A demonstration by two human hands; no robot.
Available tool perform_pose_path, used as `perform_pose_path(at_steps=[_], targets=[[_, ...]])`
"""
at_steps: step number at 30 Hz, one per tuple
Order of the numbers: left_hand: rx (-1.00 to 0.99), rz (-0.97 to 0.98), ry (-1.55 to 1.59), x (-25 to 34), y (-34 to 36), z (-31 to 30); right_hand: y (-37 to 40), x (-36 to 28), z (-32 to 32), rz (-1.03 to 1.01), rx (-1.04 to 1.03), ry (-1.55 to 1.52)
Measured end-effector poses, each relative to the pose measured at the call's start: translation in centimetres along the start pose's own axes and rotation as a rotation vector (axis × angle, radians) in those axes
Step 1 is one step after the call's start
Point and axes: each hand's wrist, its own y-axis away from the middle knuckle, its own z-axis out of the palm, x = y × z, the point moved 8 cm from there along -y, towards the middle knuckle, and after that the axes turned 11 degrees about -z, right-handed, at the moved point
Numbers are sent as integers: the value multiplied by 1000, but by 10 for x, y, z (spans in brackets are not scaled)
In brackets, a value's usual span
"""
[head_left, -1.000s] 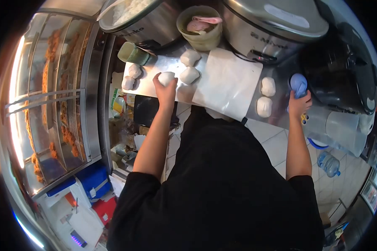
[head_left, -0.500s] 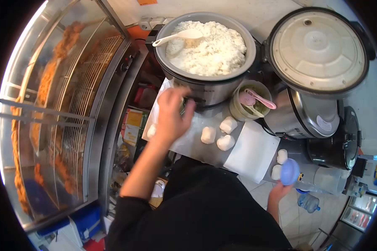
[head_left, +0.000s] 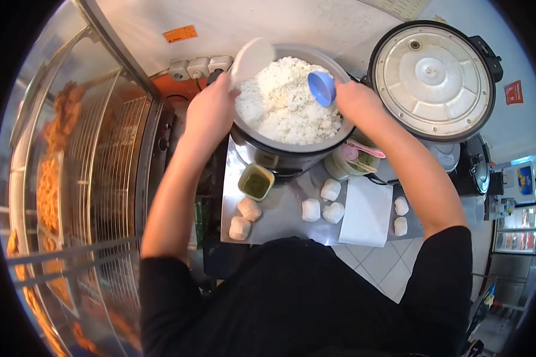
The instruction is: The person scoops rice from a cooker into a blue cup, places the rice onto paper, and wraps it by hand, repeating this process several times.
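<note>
A large rice cooker (head_left: 262,156) stands open, its pot heaped with cooked white rice (head_left: 298,119). At the pot's left rim my left hand (head_left: 213,107) is closed on a white rice paddle (head_left: 253,58), blurred by motion and tilted up over the rim. Over the rice's right side, my right hand (head_left: 357,102) grips a small blue bowl (head_left: 322,88); its open side faces left toward the rice, and its contents cannot be made out.
White wrapped bundles (head_left: 311,210) sit on the steel counter (head_left: 280,220) beside a white paper sheet (head_left: 363,214). A square tub of green sauce (head_left: 256,181) and a tub with a pink spoon (head_left: 366,149) stand before the cooker. A heated display case (head_left: 116,178) borders the left; a raised lid (head_left: 432,80) is at right.
My left hand has moved up and taken the rice paddle from the rice. My right hand has brought the blue bowl from the lower right to over the pot. The view has shifted.
</note>
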Motion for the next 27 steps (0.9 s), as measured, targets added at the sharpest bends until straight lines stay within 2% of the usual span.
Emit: perform_pose_path(at_steps=[2,4,5,6,8,10,14,15,17,19,22,25,27], targets=[[27,-139,299,-25,40,-14,-17,-18,16,-17,-59,2],[-61,-341,555,-59,81,11,-24,-36,25,-48,-133,20],[-27,-345,754,-78,101,36,-31,-38,34,-51,-157,22],[29,-374,768,-78,120,41,-39,-39,45,-70,-183,-59],[49,-431,1005,-82,147,70,-56,-49,52,-98,-214,-132],[-177,-487,1172,-78,162,101,-64,-70,51,-126,-292,-182],[-280,-488,1180,-65,165,110,-71,-82,56,-85,-367,-247],[-342,-542,1160,-62,165,108,-71,-87,59,-78,-389,-322],[-320,-509,1181,-61,165,110,-70,-95,63,-68,-413,-392],[-278,-480,1208,-60,163,110,-77,-118,58,-239,-310,-475],[-350,-544,1256,-67,166,115,-86,-143,56,-297,-368,-410],[-422,-582,1252,-77,151,97,-72,-120,58,-403,-363,-585],[-375,-553,1245,-85,134,83,-58,-104,46,-464,-376,-665]])
